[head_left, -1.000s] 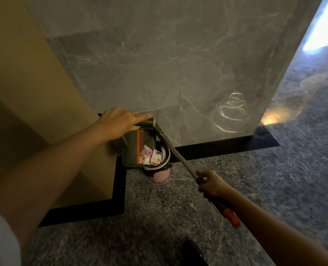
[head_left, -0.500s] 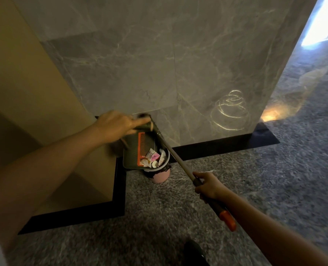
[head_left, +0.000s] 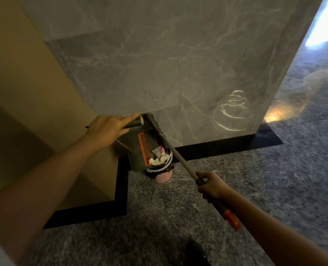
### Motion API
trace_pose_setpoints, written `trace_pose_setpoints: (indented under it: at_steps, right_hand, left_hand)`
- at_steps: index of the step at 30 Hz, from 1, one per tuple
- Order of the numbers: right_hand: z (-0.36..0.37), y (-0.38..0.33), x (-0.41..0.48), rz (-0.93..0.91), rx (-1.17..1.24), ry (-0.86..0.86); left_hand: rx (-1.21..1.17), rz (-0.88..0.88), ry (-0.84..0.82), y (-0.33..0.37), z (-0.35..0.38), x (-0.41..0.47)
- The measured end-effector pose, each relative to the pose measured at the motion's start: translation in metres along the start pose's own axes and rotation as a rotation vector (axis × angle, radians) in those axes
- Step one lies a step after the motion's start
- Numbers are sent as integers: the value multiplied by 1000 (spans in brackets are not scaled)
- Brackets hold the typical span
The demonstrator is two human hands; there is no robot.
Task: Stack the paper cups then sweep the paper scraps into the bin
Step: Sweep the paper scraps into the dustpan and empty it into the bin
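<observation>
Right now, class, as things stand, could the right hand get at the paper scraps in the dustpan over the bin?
Probably not: the right hand grips the long handle, well back from the paper scraps, and would have to let go first.

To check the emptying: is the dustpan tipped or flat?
Tipped. The dustpan slants down over the pink bin, scraps at its low edge.

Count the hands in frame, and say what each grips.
2. The left hand grips a dark handle at the top of the dustpan, tipped over the pink bin. The right hand grips the long pole, above its orange end.
</observation>
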State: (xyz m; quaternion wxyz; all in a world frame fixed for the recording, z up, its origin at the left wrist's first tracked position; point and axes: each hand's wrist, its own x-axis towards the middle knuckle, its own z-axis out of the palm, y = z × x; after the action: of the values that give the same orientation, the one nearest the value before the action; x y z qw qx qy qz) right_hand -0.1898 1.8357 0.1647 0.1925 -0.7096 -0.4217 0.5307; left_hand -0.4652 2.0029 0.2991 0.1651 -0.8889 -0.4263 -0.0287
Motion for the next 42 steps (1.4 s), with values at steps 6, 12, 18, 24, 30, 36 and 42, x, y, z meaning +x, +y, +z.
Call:
trace_pose_setpoints:
  at_steps: [6,12,18,24,30,36,42]
  right_hand:
    - [-1,2,0,-4,-7,-8]
    - [3,2,3,-21,-9,-12]
    - [-4,3,7,12,13,3]
    - [3,10,9,10,37,-22]
    - [2,16,14,3,49,-42]
    - [6,19,14,-18,58,-48]
    - [1,18,14,-5,74,-41]
  left_hand:
    - [-121,-199,74,-26,-17,6]
    - [-108,-86,105,-17,-23,-1]
    - [-13,119,254,-29,-46,28]
    - [5,191,226,-26,-46,40]
    - [9,239,214,-26,-39,45]
    - [39,187,246,-38,-37,58]
    - [-8,209,234,-58,-39,57]
